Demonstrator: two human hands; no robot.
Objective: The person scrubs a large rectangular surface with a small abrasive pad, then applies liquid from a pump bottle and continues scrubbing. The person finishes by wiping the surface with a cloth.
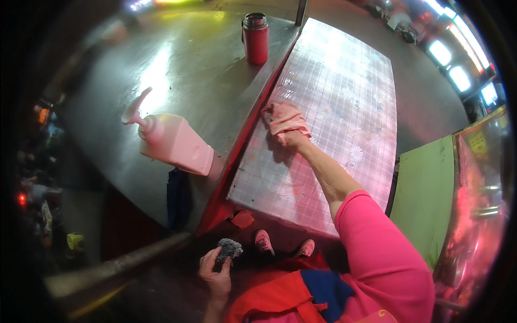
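Note:
My right hand (pixel 291 139) presses a crumpled pink cloth (pixel 284 117) on a table covered with a checked, daisy-patterned sheet (pixel 347 121), near its left edge. Below, my left hand (pixel 216 270) grips a grey scouring pad (pixel 229 248) between thumb and fingers, away from the tabletops. On the metal counter (pixel 194 72) to the left, a pink pump bottle (pixel 177 141) appears tilted in the view. An open red flask (pixel 256 40) stands at the counter's far end.
A red edge (pixel 230 169) divides the counter from the patterned table. Dark cloth (pixel 178 198) hangs at the counter's near side. A blurred rail (pixel 121 262) crosses the lower left. At the right stands a pale green panel (pixel 424 202). Two shoes (pixel 263 241) show on the floor.

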